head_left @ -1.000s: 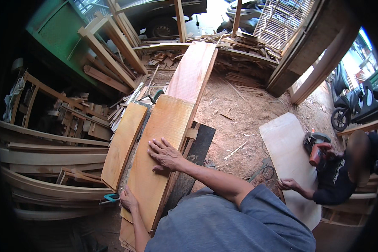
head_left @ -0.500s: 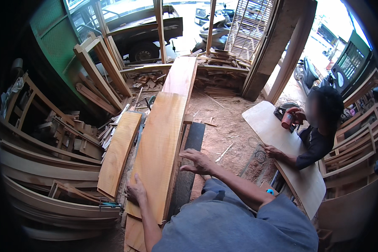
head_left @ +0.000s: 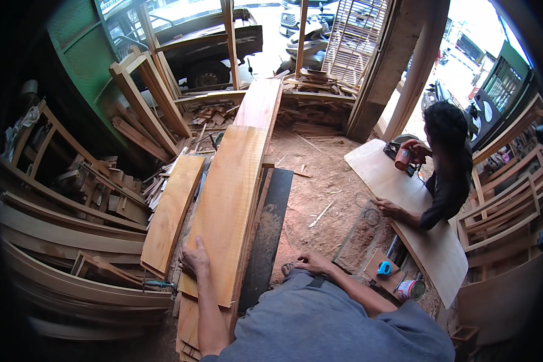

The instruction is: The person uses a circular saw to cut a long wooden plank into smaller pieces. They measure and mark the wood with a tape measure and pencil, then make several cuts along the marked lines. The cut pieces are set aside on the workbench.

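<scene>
A long, light-brown wooden plank (head_left: 232, 199) lies lengthwise before me, on top of other boards. My left hand (head_left: 195, 258) grips its left edge near the close end, the thumb up on the edge and the other fingers partly hidden. Beyond it a paler plank (head_left: 261, 102) stretches toward the far wall. My right hand (head_left: 312, 263) is low beside my leg, off the plank, with loosely bent fingers and nothing seen in them. Left of the long plank rests a shorter wooden board (head_left: 174, 211).
A co-worker (head_left: 446, 163) at right holds a red power tool (head_left: 403, 158) over a pale curved panel (head_left: 404, 193). A blue tape measure (head_left: 384, 268) and a tin can (head_left: 411, 290) sit near my right arm. Curved wooden pieces (head_left: 72, 241) are stacked at left.
My right hand has dropped from beside the plank toward my leg. The tape measure and can have come into fuller view. My left hand stays at the plank's edge. The co-worker has shifted slightly.
</scene>
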